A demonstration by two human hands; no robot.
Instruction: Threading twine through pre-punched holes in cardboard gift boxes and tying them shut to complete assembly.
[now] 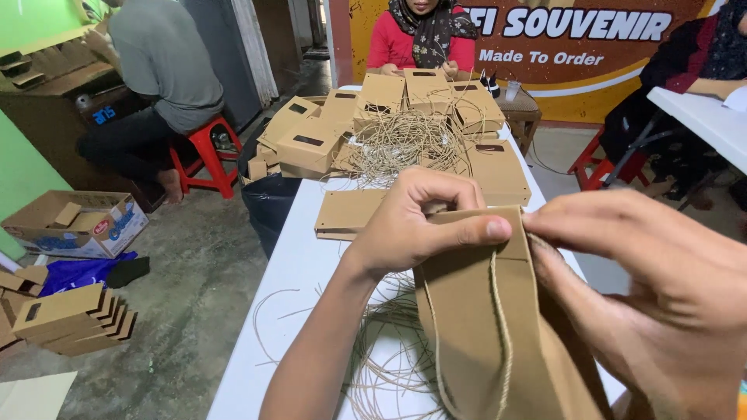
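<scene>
A brown kraft paper bag [486, 327] stands open end up at the near edge of the white table [299, 264]. My left hand [416, 222] pinches its top rim, thumb on the outside. My right hand [661, 288] grips the rim from the right side. A twine handle cord [502, 319] hangs down the bag's front face. Loose twine strands [389, 365] lie on the table under my left forearm.
Several folded brown boxes [373, 117] and a tangle of twine [405, 144] fill the far half of the table. One person sits at the far end, another on a red stool [206, 155] at left. Cardboard cartons [74, 225] and stacked boxes [74, 319] lie on the floor.
</scene>
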